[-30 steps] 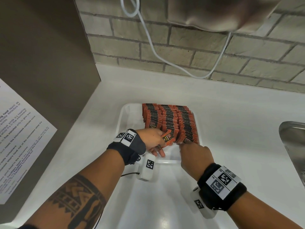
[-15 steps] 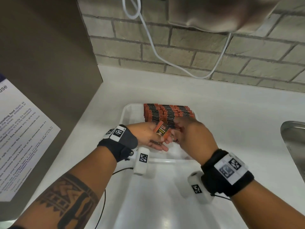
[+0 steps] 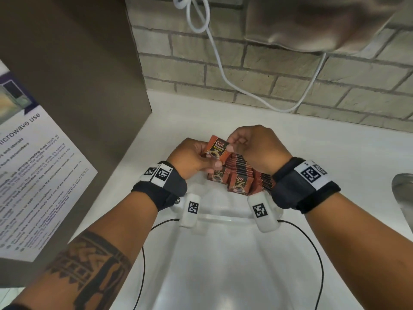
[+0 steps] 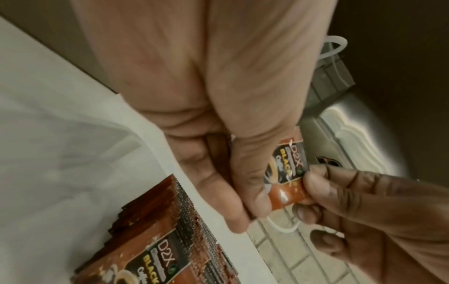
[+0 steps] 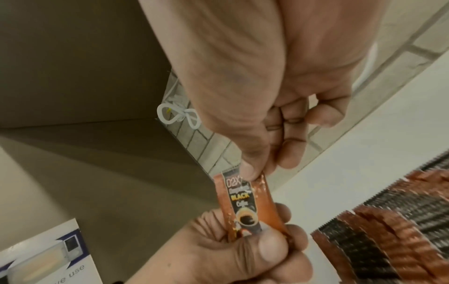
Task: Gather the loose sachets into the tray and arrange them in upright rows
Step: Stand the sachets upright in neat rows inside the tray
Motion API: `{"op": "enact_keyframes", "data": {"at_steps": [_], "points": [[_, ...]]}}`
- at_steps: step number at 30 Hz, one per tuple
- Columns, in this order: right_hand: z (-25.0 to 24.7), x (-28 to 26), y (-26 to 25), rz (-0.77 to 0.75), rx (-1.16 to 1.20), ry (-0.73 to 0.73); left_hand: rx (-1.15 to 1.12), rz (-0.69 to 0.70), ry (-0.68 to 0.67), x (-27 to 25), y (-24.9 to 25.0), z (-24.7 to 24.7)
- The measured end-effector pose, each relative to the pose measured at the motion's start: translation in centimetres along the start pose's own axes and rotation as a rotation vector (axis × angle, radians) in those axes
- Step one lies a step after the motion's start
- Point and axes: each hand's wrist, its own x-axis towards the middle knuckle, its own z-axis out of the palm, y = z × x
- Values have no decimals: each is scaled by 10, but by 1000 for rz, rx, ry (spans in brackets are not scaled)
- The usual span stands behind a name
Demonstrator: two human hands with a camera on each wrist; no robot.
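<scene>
An orange and black coffee sachet [image 3: 218, 149] [image 4: 287, 175] [image 5: 245, 207] is held up in the air above the clear tray [image 3: 221, 217]. My left hand [image 3: 196, 159] [image 5: 243, 249] grips its lower end between thumb and fingers. My right hand [image 3: 250, 146] [image 4: 345, 196] pinches its upper corner with thumb and forefinger. Below the hands, rows of upright sachets [image 3: 241, 177] [image 4: 155, 249] [image 5: 388, 230] stand packed in the tray, partly hidden by my wrists.
The tray sits on a white counter [image 3: 324, 153]. A brown cabinet wall [image 3: 73, 86] with a microwave notice [image 3: 33, 175] stands at the left. A brick wall [image 3: 290, 74] with a white cable [image 3: 223, 74] runs behind. A metal sink edge [image 3: 402, 193] lies at the right.
Both hands have risen from the tray. The left hand lifted one sachet out of the rows, and the right hand came over and now pinches its top corner.
</scene>
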Motion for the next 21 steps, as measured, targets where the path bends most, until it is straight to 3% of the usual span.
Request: {"op": "enact_keyframes", "data": {"at_steps": [3, 7, 10, 14, 16, 21], "points": [[-2, 4, -7, -25, 22, 16, 13, 51, 83, 0, 1, -1], [-1, 4, -11, -37, 53, 59, 76, 14, 48, 3, 2, 0], [5, 3, -10, -22, -71, -2, 200, -38, 14, 4, -4, -4], [16, 4, -3, 44, -228, -129, 836, -287, -111, 3, -13, -8], [24, 5, 2, 69, -304, -182, 1040, -371, -157, 2, -16, -5], [46, 17, 16, 103, -440, -204, 966, -364, -410, -2, -12, 11]]}}
